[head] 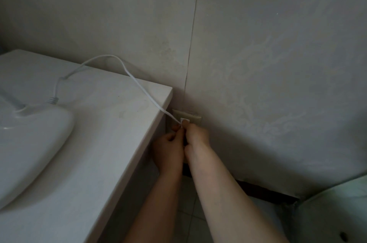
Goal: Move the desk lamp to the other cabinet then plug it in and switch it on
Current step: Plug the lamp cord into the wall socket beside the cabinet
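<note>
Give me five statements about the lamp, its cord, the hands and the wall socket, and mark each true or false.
1. The lamp base sits on the cabinet top. True.
2. The cord lies coiled on the floor. False: it arcs off the cabinet top toward the wall socket.
3. Both hands are down at the wall socket. True: left hand and right hand meet at the plug.
4. The wall socket is above the cabinet top. False: it sits below the top's edge.
5. The lamp's light is on. False: no glow shows; the scene is dim.
</note>
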